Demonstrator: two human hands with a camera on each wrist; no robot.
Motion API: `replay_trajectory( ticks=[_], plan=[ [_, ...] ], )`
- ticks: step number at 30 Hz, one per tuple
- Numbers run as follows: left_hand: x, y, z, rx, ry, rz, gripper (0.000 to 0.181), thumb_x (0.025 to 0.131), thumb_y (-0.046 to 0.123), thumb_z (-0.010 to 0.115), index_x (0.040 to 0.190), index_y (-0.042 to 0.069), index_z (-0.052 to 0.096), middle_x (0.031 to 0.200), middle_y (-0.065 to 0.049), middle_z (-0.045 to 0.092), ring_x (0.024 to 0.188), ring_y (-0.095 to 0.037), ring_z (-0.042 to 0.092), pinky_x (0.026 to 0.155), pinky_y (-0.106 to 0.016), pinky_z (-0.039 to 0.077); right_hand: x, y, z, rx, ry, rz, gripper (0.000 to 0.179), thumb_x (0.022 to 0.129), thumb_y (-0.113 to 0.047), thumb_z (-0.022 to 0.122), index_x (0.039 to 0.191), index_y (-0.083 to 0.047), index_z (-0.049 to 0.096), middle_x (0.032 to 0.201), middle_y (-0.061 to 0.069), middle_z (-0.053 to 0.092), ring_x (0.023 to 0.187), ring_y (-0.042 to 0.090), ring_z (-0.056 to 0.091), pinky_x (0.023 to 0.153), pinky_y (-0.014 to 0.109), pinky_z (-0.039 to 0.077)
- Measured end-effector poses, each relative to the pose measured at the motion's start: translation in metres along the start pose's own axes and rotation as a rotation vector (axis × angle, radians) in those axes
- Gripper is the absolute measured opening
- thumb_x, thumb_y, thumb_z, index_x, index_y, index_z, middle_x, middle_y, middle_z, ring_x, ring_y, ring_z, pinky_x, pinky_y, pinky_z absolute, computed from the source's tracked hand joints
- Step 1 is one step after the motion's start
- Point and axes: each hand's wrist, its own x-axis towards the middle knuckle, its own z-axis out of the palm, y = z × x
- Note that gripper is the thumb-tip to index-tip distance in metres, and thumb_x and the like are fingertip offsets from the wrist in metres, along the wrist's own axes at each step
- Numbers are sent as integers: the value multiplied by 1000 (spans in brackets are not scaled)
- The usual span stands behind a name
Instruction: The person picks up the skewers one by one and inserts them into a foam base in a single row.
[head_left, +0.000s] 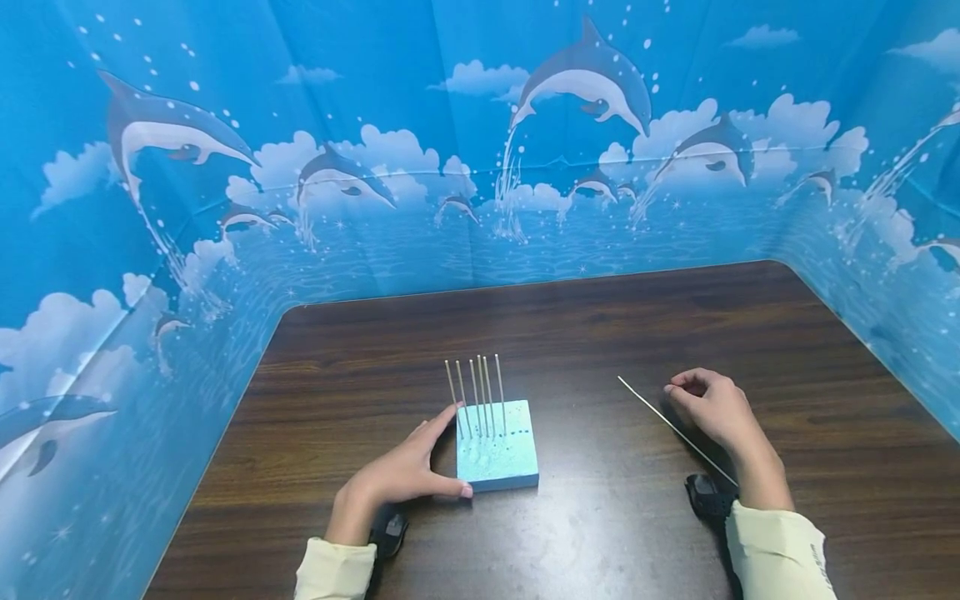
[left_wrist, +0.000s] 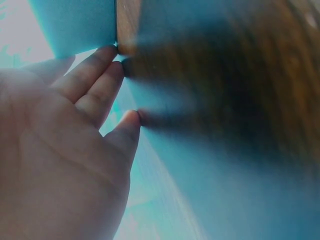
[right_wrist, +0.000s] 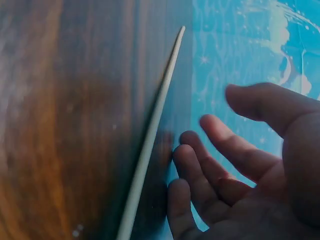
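A light blue foam block [head_left: 495,467] with small holes in its top sits on the table, and several thin wooden sticks [head_left: 487,392] stand upright in it. My left hand [head_left: 401,475] holds the block at its left side, thumb at the front corner and index finger at the back corner. In the left wrist view, the other fingers [left_wrist: 95,95] reach toward the block's side. One loose stick [head_left: 660,415] lies slantwise on the table at the right. Just right of it is my right hand [head_left: 716,408], fingers loosely bent, with a gap between thumb and fingertips in the right wrist view.
The dark wood-grain table [head_left: 360,350] has rounded back corners. A blue curtain [head_left: 420,242] printed with dolphins and clouds surrounds it at the back and sides. Black wrist devices [head_left: 705,497] sit beside both pale yellow sleeves [head_left: 776,546].
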Motion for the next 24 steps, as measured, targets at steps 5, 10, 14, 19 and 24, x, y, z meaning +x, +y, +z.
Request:
replay_trajectory(
  ticks=[5,10,14,19,24],
  plan=[
    [0,0,0,3,3,-1,116,73,53,83,161,22,13,166,-8,14,150,-44,7,115,-67,16,1,8,1,-14,-43,-96,26,92,-21,70,102,2,69,100,18,65,81,25,61,67,35,47],
    [0,0,1,2,3,-14,116,73,53,83,161,23,13,166,-8,14,150,-44,7,115,-67,16,2,11,3,-7,-64,-131,17,84,-18,77,85,-3,69,81,6,65,71,20,51,62,32,40],
    [0,0,2,0,2,-21,116,73,52,83,161,23,13,166,-9,14,150,-44,6,115,-66,16,1,11,3,-23,-65,-127,19,81,-21,81,82,-5,70,82,6,63,75,23,48,65,33,36],
    [0,1,1,-3,1,-31,115,73,51,83,161,23,13,166,-10,13,150,-45,5,114,-67,16,0,13,2,-40,-72,-114,18,81,-22,80,77,-7,71,103,16,56,100,35,43,77,43,34],
    [1,1,1,-3,-1,-30,115,74,52,83,161,23,13,166,-10,13,150,-45,5,115,-67,16,0,14,2,-28,-90,-91,15,82,-21,77,76,-7,75,111,18,51,108,38,39,88,53,32]
  ],
)
